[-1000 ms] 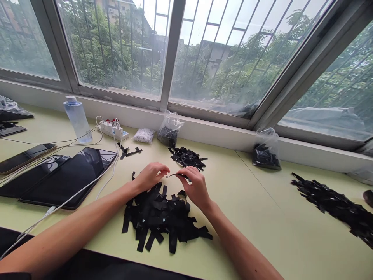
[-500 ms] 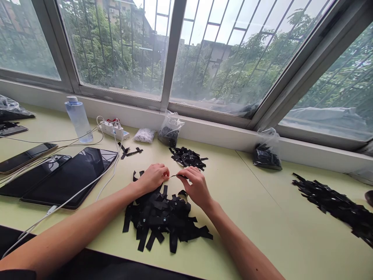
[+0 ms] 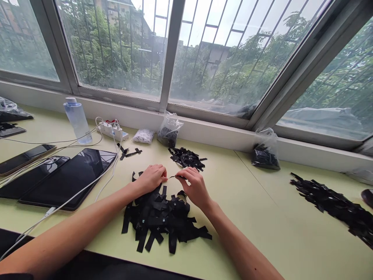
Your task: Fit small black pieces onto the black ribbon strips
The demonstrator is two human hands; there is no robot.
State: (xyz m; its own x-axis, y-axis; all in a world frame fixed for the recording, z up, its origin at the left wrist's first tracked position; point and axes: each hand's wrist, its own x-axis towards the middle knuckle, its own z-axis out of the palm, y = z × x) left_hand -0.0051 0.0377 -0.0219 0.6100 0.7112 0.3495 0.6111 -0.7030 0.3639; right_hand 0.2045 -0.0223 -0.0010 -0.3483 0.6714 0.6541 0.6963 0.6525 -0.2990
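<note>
Between my two hands a thin black fabric strip [image 3: 172,177] is held, seen nearly edge-on. My right hand [image 3: 194,184] pinches it between thumb and fingers. My left hand [image 3: 153,178] is closed at the strip's other end, its fingertips pressed together. Below both hands lies a loose heap of black fabric strips [image 3: 157,223], some with a small white M printed on them. A smaller pile of black strips [image 3: 186,157] sits just beyond my hands.
On the left are a tablet [image 3: 72,179], a phone [image 3: 26,158], white cables, a power strip [image 3: 112,130] and a water bottle [image 3: 78,122]. Clear bags [image 3: 169,134] stand by the window sill. Another long pile of strips [image 3: 332,206] lies at the right.
The hands and the strip hold almost the same pose. The whole view has shifted very slightly.
</note>
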